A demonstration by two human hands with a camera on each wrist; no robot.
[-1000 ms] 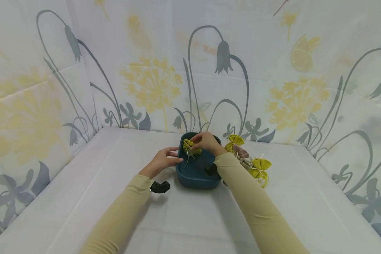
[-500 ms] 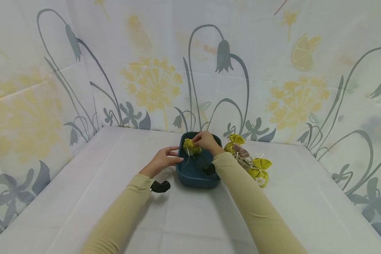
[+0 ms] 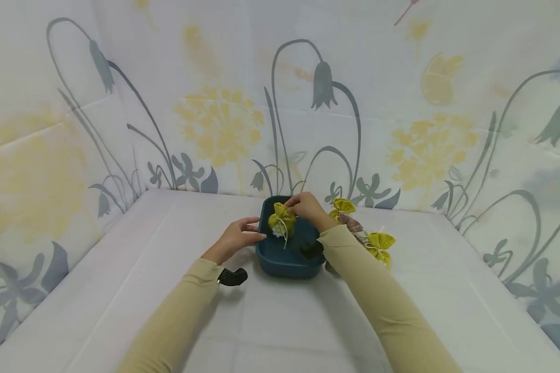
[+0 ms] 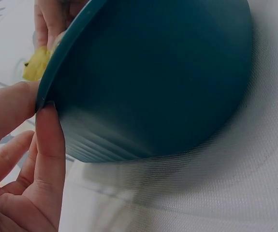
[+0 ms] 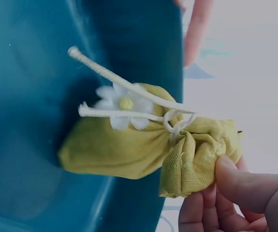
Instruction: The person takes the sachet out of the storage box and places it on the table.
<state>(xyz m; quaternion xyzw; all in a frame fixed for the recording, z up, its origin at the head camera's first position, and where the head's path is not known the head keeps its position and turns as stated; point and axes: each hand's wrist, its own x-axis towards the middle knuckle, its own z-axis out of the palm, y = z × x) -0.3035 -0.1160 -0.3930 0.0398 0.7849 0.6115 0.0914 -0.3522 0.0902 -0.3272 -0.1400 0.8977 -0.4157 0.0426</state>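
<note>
A yellow-green drawstring pouch (image 3: 281, 219) with a white cord and a white cloth flower (image 5: 124, 105) hangs over the dark teal basin (image 3: 289, 267). The right hand (image 3: 308, 210) pinches the pouch by its gathered top between thumb and fingers, as the right wrist view shows. At the basin's left side, the left hand (image 3: 235, 239) holds the rim, its thumb and a finger on either side of the edge in the left wrist view. The pouch's lower part is inside the basin's outline.
Right of the basin lie more pouches: a yellow-green pouch (image 3: 342, 208) at the back, a brownish pouch (image 3: 351, 224), and another yellow-green pouch (image 3: 380, 248) in front, partly behind the right sleeve. A white cloth covers the table (image 3: 261, 326); a flower-printed sheet (image 3: 224, 77) stands behind.
The right hand has lifted the pouch's top so it now hangs upright with its flower showing; before, it lay tilted in the basin. The left hand stays at the rim. The head view shifted slightly.
</note>
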